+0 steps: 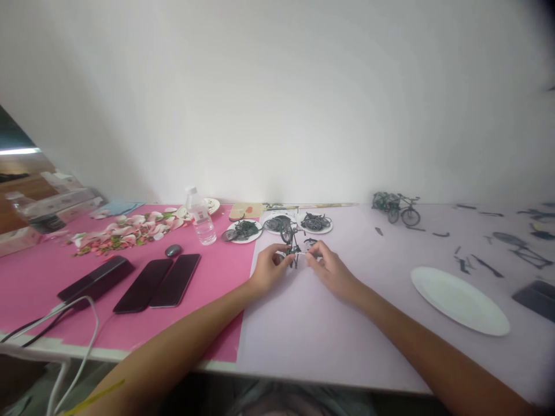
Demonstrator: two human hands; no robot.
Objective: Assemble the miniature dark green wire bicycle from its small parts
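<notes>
A small black model bicycle (287,232) stands tilted between my hands over the lilac part of the table. My left hand (269,268) is closed around its lower part, thumb and fingers pinching the dark frame. My right hand (333,270) is closed in a pinch on a thin pale stick (301,253), whose far end reaches the bicycle. Whether it touches the frame is too small to tell. Just beyond the right fingertips lies a small dark curved part (310,242).
Behind my hands, white plates (259,232) hold black bicycle parts. A model bicycle (404,212) stands near the wall. Loose black parts (488,266) and a white oval plate (459,300) lie right. Left are phones (176,281), a water bottle (202,219) and artificial petals (130,231).
</notes>
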